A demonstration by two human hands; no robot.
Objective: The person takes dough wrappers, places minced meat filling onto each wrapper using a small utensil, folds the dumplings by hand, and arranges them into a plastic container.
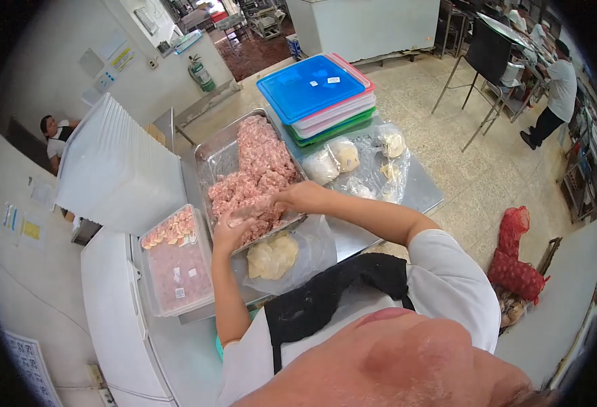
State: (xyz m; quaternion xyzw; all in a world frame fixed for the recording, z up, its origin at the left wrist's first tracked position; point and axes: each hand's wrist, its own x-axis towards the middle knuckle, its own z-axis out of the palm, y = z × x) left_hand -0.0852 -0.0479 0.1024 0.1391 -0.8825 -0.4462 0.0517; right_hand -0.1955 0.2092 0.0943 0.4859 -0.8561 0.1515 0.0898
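Note:
A deep metal tray [203, 159] holds a large heap of pink ground meat [261, 152]. At the tray's near end, over the meat, my left hand [229, 234] is curled with its fingers bent; whatever lies in it is too small to make out. My right hand [302, 198] reaches in from the other side, its fingertips bunched together close to my left hand. Just below the tray, a pile of thin, pale round dough wrappers [271, 254] rests on a clear plastic sheet [319, 251].
Left of the tray sits a plastic container [176, 271] with pinkish filled pieces, beside stacked white trays [122, 163]. Beyond are coloured lids [312, 85] and bagged dough wrappers [342, 156]. Red mesh sacks [515, 268] lie on the floor. Other people [561, 85] stand farther off.

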